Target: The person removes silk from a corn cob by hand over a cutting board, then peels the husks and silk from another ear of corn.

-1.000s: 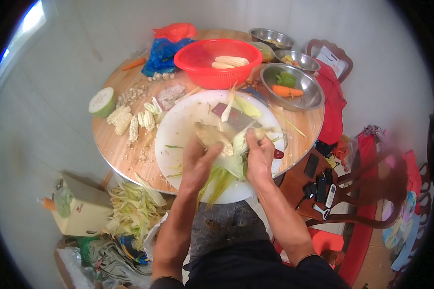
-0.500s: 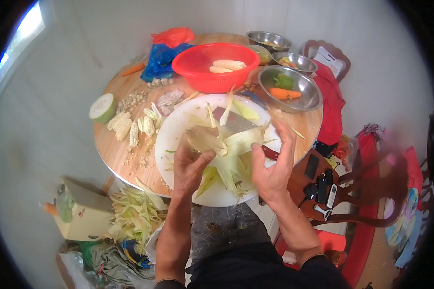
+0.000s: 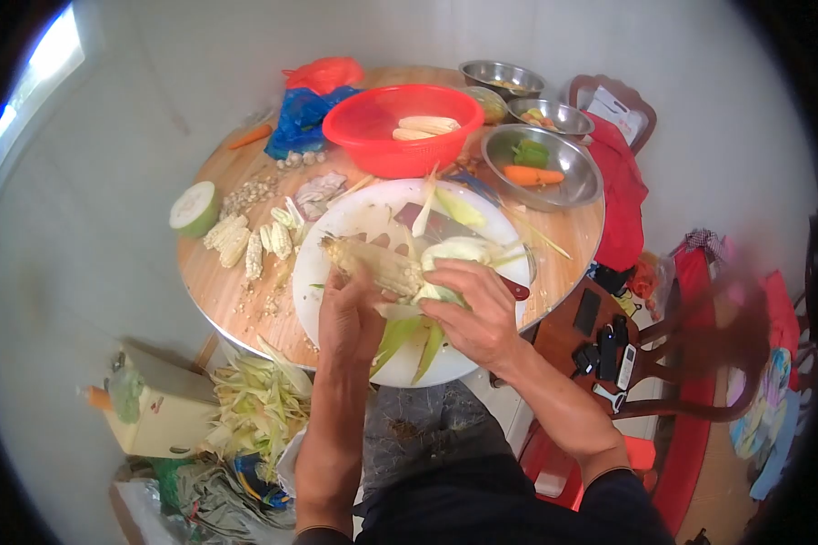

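Observation:
A pale corn cob [image 3: 382,266] with its kernels showing lies across my left hand [image 3: 348,309], whose fingers wrap round its underside. My right hand [image 3: 468,309] is closed on the peeled-back husk [image 3: 445,252] at the cob's right end. Long green husk leaves [image 3: 398,345] hang below. Both hands are above a round white cutting board [image 3: 323,272]. A cleaver with a dark red handle [image 3: 516,289] lies on the board, partly hidden, beside loose husk pieces [image 3: 461,209].
A red basin [image 3: 359,136] with cobs stands behind the board. Steel bowls [image 3: 583,182] are at the back right, one with a carrot and green pepper. Corn pieces [image 3: 229,238] and a cut melon [image 3: 194,211] lie left. Husks [image 3: 259,400] are heaped below the table.
The leaves have been pulled down, baring the cob's kernels. My right hand has moved left from the board's right side and closed on the husk. The cob has turned in my left hand.

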The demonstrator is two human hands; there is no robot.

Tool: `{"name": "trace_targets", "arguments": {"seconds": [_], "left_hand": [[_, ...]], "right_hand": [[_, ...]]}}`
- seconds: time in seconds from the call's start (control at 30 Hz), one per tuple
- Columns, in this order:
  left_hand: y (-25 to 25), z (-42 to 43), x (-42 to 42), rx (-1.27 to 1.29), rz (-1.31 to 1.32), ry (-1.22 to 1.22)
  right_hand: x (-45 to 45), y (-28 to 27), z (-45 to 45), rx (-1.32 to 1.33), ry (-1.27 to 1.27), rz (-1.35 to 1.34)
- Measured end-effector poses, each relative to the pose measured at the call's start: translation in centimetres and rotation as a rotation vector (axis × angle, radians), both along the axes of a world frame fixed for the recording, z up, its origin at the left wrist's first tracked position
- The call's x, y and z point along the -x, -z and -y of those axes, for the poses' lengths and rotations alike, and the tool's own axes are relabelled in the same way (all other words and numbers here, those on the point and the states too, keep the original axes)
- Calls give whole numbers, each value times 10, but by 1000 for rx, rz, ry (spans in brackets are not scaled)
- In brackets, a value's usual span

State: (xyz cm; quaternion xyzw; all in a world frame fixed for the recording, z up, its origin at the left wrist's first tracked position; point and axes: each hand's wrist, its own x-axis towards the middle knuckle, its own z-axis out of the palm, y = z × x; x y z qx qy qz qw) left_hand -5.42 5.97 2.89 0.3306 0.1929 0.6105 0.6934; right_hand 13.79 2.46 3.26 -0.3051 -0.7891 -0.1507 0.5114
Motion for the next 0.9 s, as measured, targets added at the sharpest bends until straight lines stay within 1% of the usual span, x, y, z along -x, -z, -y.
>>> {"name": "trace_targets", "arguments": {"seconds": [0.07,0.1,0.13,0.17,0.23,0.27,0.3,0.33,0.37,0.43,0.5,0.53,0.57,0.63,0.67,0.73,0.77,0.83,0.87,0.9], "left_hand": [[4,-4,1,7,23,9],[6,-6,1,17,87,3],[8,-6,1,29,152,-5],[12,-8,1,33,155,-10],[17,-11,0,15,77,-40],[14,-9,-2,16,76,-39],[8,-6,-4,-8,11,-82],[3,-2,-7,-31,-52,-124],[-1,2,-11,-24,-54,-117],[-9,10,-18,-127,-233,-129],[-10,15,-22,-155,-223,-124],[-11,17,-23,-179,-212,-133],[-12,18,-25,-182,-213,-124],[-14,20,-27,-239,-138,-176],[-11,22,-28,-237,-139,-173],[-3,22,-29,-243,-216,-251],[-3,23,-29,-242,-217,-245],[-5,23,-27,-134,-62,-202],[-8,22,-26,-134,-63,-202],[-11,21,-26,-74,-117,-211]], "right_hand": [[-7,10,-3,2,-40,-29],[-10,13,-4,9,-76,-62],[-12,14,-6,12,-81,-59],[-13,16,-8,45,-63,-33],[-15,12,-9,79,-46,-9],[-17,0,-4,149,-53,15],[-18,-12,2,221,-55,38],[-15,-25,8,225,-49,37],[-8,-37,13,226,-21,-9],[4,-44,12,228,19,-62],[10,-44,3,249,102,80],[9,-37,0,348,140,127],[9,-31,-2,347,149,123],[11,-20,-5,789,130,-162],[9,-14,-8,791,132,-164],[4,-7,-15,873,-1,-177],[3,-6,-16,874,3,-181],[-1,-4,-18,1048,-132,-282],[-3,0,-21,1048,-132,-282],[-4,5,-25,1068,-169,-265]]}}
